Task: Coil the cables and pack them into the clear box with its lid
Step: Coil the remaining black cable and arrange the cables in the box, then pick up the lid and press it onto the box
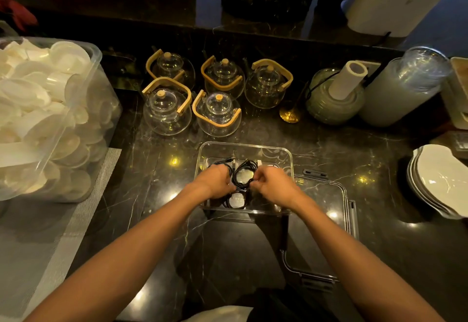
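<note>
Inside the clear box [244, 148], left hand [217, 182] and right hand [272, 182] both pinching coiled black cables [241, 171] (several loops), lid [326, 195] lying just right of it

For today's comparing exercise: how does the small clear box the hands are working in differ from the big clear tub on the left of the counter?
The small clear box is shallow and holds coiled black cables; the big clear tub is deep and piled with white plastic pieces. The box sits centre, with both hands inside; the tub stands untouched at the left. The box's lid lies beside it; no lid shows for the tub. Both are see-through and open-topped.
</note>
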